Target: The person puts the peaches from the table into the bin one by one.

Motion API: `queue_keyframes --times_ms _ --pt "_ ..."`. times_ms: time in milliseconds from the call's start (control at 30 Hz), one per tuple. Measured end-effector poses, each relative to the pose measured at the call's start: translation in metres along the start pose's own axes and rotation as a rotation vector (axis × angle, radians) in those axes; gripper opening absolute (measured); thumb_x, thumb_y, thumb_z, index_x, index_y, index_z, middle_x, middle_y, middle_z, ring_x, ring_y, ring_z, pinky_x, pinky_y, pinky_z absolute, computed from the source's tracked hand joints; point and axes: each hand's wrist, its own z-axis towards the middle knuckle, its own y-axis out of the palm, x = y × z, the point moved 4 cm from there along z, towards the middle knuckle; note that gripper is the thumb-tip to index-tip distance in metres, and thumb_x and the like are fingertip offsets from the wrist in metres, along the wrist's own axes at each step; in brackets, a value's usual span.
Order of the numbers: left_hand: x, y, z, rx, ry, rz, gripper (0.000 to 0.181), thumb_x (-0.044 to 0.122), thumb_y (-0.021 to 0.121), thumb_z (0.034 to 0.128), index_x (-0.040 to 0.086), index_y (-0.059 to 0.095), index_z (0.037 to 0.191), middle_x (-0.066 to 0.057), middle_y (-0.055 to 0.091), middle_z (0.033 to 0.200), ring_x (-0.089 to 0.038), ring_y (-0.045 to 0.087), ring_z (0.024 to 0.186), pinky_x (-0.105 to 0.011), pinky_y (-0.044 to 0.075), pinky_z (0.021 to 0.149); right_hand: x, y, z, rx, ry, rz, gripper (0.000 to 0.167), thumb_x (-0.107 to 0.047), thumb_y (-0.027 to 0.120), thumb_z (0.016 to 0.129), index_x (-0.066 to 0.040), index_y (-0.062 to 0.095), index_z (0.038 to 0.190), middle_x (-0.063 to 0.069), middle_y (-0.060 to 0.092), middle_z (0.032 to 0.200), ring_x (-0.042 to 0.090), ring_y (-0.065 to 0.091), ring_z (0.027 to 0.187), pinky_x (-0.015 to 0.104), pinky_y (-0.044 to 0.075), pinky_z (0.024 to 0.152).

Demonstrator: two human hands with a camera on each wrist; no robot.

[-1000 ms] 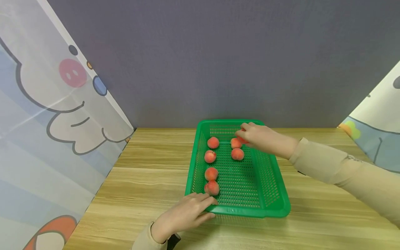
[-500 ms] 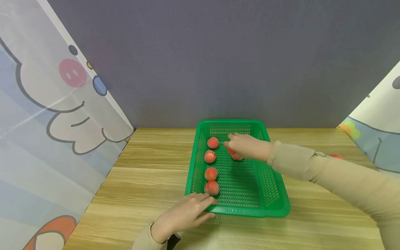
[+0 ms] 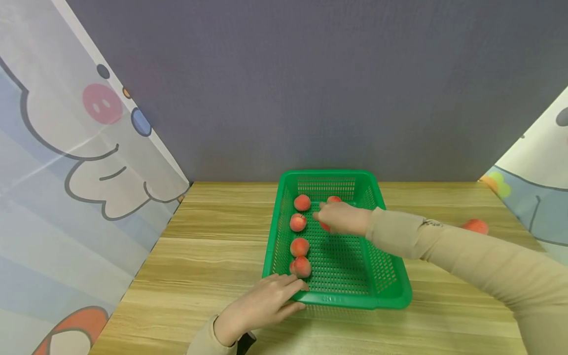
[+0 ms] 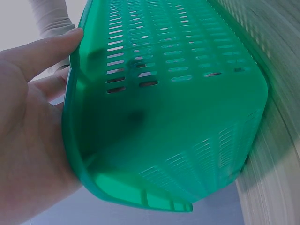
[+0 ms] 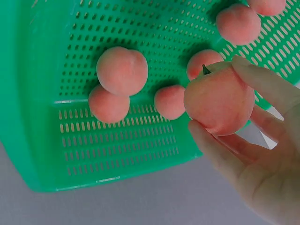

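Observation:
A green plastic basket (image 3: 270,246) with slotted walls stands on the wooden table. My left hand (image 3: 268,303) grips its near left rim, the thumb outside and the fingers over the edge, as the left wrist view confirms. Inside the basket, my right hand (image 3: 343,218) holds a peach (image 5: 220,98) between thumb and fingers, a small dark green leaf or stem on its top. Several peaches, such as this one (image 3: 298,222), lie along the basket's left side. Another peach (image 3: 334,198) shows just behind the right hand, which hides part of the basket floor.
One peach (image 3: 476,226) lies on the table (image 3: 222,236) to the right, partly behind the right sleeve (image 3: 443,241). A grey panel (image 3: 284,88) rises along the table's back edge. Printed cartoon sheets (image 3: 88,148) hang at both sides.
My right hand has moved left and nearer over the basket with the peach. The sleeve's shift uncovers a peach on the table at the right. My left hand stays on the rim.

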Motion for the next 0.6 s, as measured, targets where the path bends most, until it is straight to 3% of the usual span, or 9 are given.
queue_keyframes --times_ms 100,267,300,433,467,500,533,600 --pt "0.000 0.000 -0.001 -0.008 -0.008 -0.005 0.023 0.030 0.057 0.0862 0.013 0.055 0.102 0.009 0.054 0.086 0.000 0.050 0.071 -0.013 0.040 0.069 -0.001 0.005 0.002 -0.045 0.028 0.026 0.052 -0.001 0.072 0.069 0.000 0.054 0.118 0.024 0.052 0.117 0.037 0.051 0.103 0.030 0.049 0.075" --pt "0.000 0.000 -0.001 -0.009 -0.013 -0.003 0.024 0.026 0.062 0.0830 0.013 0.055 0.102 0.009 0.055 0.086 0.000 0.051 0.072 -0.013 0.040 0.069 -0.001 0.014 0.005 -0.084 0.051 0.012 0.055 0.000 0.070 0.072 -0.003 0.050 0.123 0.026 0.046 0.123 0.033 0.057 0.091 0.024 0.050 0.067" --pt "0.000 0.000 -0.001 -0.007 -0.011 -0.001 0.024 0.027 0.061 0.0835 0.013 0.055 0.102 0.009 0.055 0.086 0.000 0.051 0.072 -0.013 0.040 0.069 -0.001 0.017 0.006 -0.123 0.036 -0.145 0.053 -0.004 0.066 0.077 -0.004 0.047 0.126 0.023 0.047 0.123 0.031 0.058 0.089 0.022 0.049 0.066" --pt "0.000 0.000 -0.001 -0.003 -0.008 0.006 0.023 0.030 0.057 0.0862 0.013 0.055 0.102 0.009 0.055 0.086 0.000 0.050 0.071 -0.013 0.040 0.069 -0.002 0.023 0.009 -0.146 0.066 -0.141 0.051 0.002 0.062 0.079 -0.004 0.046 0.127 0.025 0.046 0.124 0.030 0.059 0.083 0.020 0.045 0.055" --pt "0.000 -0.001 -0.001 -0.003 -0.008 0.008 0.023 0.031 0.056 0.0868 0.013 0.055 0.102 0.009 0.055 0.086 0.000 0.050 0.071 -0.013 0.040 0.069 -0.002 0.024 0.009 -0.172 0.071 -0.181 0.050 -0.001 0.059 0.082 -0.005 0.044 0.129 0.023 0.046 0.125 0.028 0.059 0.087 0.022 0.046 0.060" --pt "0.001 -0.001 -0.001 -0.003 -0.008 0.009 0.023 0.031 0.055 0.0869 0.013 0.055 0.102 0.009 0.055 0.086 0.000 0.051 0.071 -0.013 0.041 0.069 -0.002 0.026 0.010 -0.181 0.078 -0.172 0.049 0.001 0.058 0.082 -0.005 0.044 0.129 0.024 0.045 0.125 0.027 0.060 0.082 0.023 0.046 0.058" --pt "0.001 -0.001 -0.001 -0.003 -0.007 0.009 0.023 0.031 0.056 0.0868 0.013 0.055 0.102 0.009 0.055 0.086 0.000 0.051 0.071 -0.013 0.041 0.069 -0.001 0.027 0.010 -0.154 0.104 -0.026 0.050 0.007 0.059 0.079 -0.003 0.046 0.127 0.027 0.045 0.124 0.028 0.060 0.078 0.024 0.046 0.055" --pt "0.001 -0.001 -0.001 -0.003 -0.007 0.008 0.023 0.031 0.056 0.0866 0.013 0.055 0.102 0.009 0.055 0.086 0.000 0.051 0.071 -0.013 0.041 0.069 -0.001 0.031 0.011 -0.186 0.117 -0.054 0.051 0.006 0.059 0.080 -0.004 0.045 0.128 0.025 0.045 0.125 0.028 0.060 0.082 0.027 0.049 0.066"
